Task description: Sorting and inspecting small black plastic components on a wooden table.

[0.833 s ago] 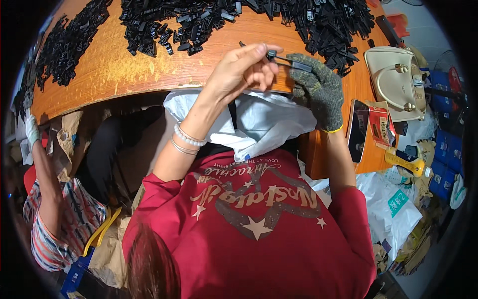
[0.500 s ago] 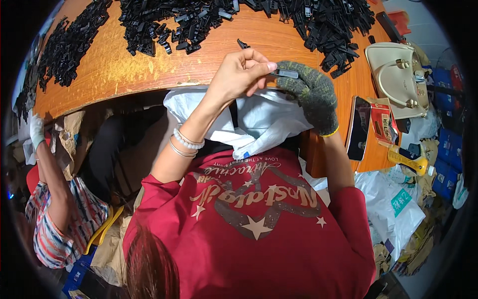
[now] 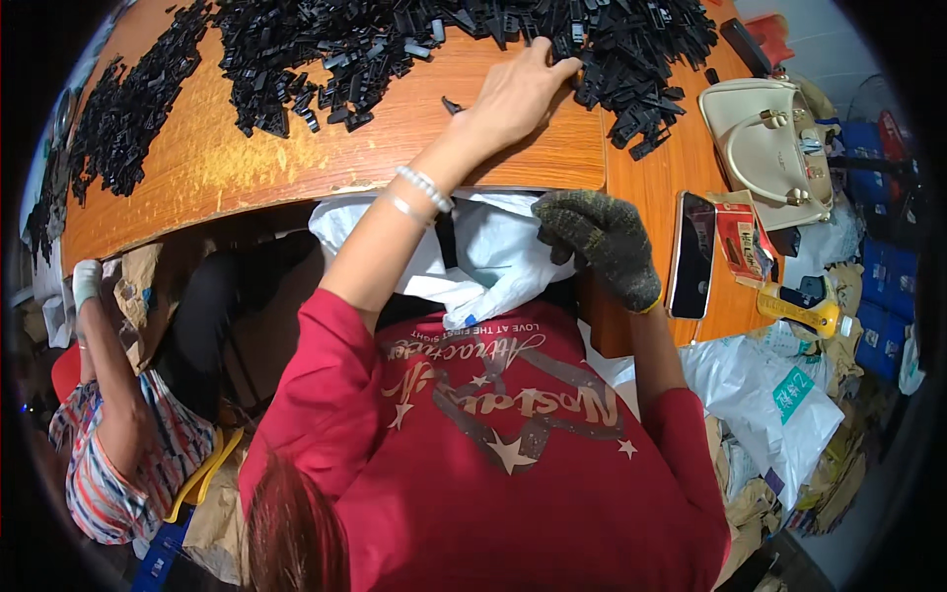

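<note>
My bare left hand (image 3: 521, 91), with pale bracelets at the wrist, reaches across the table to the near edge of a pile of small black plastic parts (image 3: 646, 79). Its thumb and forefinger are apart at the parts, and nothing shows between them. My right hand (image 3: 597, 242) wears a dark grey-green knitted glove. It hovers at the table's front edge over the mouth of a white bag (image 3: 503, 247) on my lap. The gloved fingers are loosely bent, the thumb apart from them, and no part is visible there. One loose black part (image 3: 451, 106) lies near my left wrist.
More black parts lie in heaps (image 3: 335, 59) along the wooden table (image 3: 395, 148). On the right are a phone (image 3: 692, 255), a red packet (image 3: 742, 242), a cream handbag (image 3: 764, 148) and a yellow bottle (image 3: 804, 314). Another person's gloved hand (image 3: 87, 281) is at far left.
My left hand has left the gloved hand and stretched forward to the pile. My right hand has come down slightly toward the bag. The small grey part once between them no longer shows.
</note>
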The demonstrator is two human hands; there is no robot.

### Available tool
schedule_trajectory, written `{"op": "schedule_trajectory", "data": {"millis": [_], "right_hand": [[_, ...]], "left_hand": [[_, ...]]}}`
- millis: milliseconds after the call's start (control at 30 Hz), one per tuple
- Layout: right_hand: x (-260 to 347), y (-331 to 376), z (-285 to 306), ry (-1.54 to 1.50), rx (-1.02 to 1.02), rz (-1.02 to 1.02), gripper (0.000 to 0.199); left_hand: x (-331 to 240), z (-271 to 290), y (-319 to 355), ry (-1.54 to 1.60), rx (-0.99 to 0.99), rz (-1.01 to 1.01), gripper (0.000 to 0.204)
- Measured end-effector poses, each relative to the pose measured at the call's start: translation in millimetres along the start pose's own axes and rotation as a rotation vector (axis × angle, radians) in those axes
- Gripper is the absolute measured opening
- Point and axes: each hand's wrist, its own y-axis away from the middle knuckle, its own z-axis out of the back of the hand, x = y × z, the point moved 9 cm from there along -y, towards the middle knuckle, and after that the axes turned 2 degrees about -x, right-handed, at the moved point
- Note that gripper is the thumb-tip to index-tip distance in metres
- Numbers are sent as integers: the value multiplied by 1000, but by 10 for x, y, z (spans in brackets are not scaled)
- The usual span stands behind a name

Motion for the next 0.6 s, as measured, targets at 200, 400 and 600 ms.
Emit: {"op": "schedule_trajectory", "data": {"millis": [200, 400, 600], "right_hand": [[17, -15, 200, 32, -97, 156, 25], [229, -253, 309, 25, -340, 274, 28], [348, -458, 316, -219, -362, 315, 33]], "left_hand": [[-72, -165, -143, -164, 44, -183, 18], [119, 279, 133, 545, -108, 243, 25], [181, 324, 467, 1332, 17, 574, 23]]}}
